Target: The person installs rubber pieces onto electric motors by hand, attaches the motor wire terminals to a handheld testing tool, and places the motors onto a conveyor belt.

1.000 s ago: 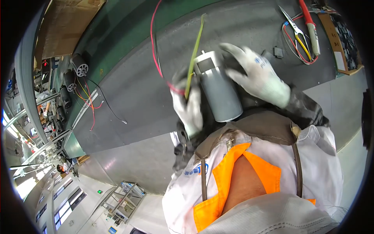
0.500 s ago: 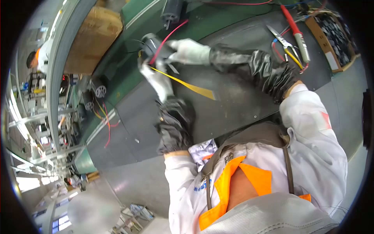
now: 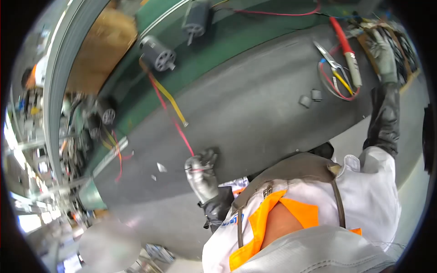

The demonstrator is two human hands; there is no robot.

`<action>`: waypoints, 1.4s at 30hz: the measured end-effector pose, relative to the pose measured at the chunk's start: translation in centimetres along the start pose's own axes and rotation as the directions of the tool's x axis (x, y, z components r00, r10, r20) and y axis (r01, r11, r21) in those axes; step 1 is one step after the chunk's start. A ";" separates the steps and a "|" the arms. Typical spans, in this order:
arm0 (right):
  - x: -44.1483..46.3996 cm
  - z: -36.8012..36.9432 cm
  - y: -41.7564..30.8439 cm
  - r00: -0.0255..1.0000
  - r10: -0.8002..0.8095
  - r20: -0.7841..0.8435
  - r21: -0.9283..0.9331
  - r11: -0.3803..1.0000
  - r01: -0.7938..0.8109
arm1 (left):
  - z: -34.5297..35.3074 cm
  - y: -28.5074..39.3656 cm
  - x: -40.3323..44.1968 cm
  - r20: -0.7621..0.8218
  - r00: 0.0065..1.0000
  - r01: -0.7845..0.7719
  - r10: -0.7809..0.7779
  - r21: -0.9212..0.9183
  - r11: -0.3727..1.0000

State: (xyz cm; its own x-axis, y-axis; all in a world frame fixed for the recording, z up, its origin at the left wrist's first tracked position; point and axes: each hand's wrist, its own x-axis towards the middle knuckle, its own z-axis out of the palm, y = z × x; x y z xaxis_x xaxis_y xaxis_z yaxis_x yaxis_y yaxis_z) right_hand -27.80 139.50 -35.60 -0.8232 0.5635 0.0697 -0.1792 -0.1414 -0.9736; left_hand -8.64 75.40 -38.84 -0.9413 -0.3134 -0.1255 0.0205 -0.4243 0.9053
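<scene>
My left hand, in a pale glove, is low on the dark mat with its fingers curled. A red wire runs to those fingers, which appear closed on it. That wire comes from a grey cylindrical motor lying on the green surface. A yellow wire from the same motor lies loose across the mat's edge. At the far right my gloved right hand reaches into a cardboard box of small dark parts. Its fingertips are blurred among the parts, so any grip is unclear.
Scissors and a red-handled tool lie left of the box. Two small black pieces rest on the mat. Another motor stands at the back; more motors are left. A large carton stands behind.
Both hands have left the motor, which now lies on the green surface. My left hand has come down toward my body; my right hand has swung right to the box.
</scene>
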 end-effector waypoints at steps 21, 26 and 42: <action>-22.1 20.8 0.2 0.142 0.170 0.975 -0.211 0.910 0.357 | 10.3 -0.4 -3.5 0.390 0.844 0.366 -0.367 0.081 0.927; -24.3 20.6 -3.6 0.305 0.215 0.928 -0.248 0.966 0.075 | 15.4 -0.1 0.5 0.277 0.916 0.328 -0.289 -0.106 0.939; -23.2 21.3 -2.1 0.380 0.156 0.911 -0.190 0.980 0.053 | 19.2 -0.2 1.6 0.178 0.939 0.304 -0.294 -0.028 0.952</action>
State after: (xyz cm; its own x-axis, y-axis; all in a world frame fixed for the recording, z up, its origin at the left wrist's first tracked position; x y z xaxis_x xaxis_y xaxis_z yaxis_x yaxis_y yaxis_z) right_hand -19.77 109.38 -30.50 -0.8323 -0.5496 0.0722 -0.1167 0.0463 -0.9921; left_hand -16.58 91.32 -31.41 -0.9499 -0.0178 -0.3120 -0.2572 -0.5226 0.8128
